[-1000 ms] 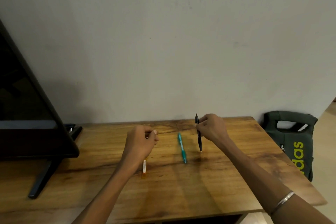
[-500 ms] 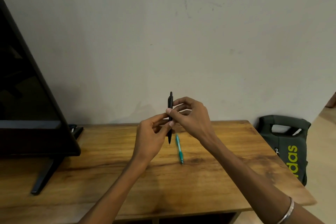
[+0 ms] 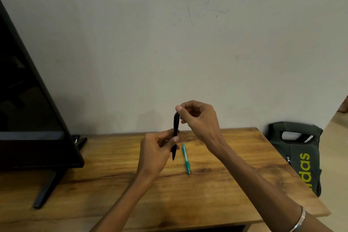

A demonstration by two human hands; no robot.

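Note:
A black pen (image 3: 175, 128) stands nearly upright in the air above the wooden table (image 3: 113, 184), tip pointing down. My left hand (image 3: 156, 154) pinches its lower half between thumb and fingers. My right hand (image 3: 199, 118) is at the pen's top end, thumb and forefinger curled around the cap end. A teal pen (image 3: 186, 159) lies flat on the table just right of the black pen's tip, untouched.
A dark flat screen (image 3: 28, 115) on a slanted stand (image 3: 47, 188) fills the table's left side. A dark bag with yellow-green lettering (image 3: 301, 156) sits on the floor past the table's right edge. A plain wall stands behind.
My right hand lifted the black pen off the table and brought it to the centre. My left hand left the small orange object and took the pen's lower half. My right fingers slid to its top.

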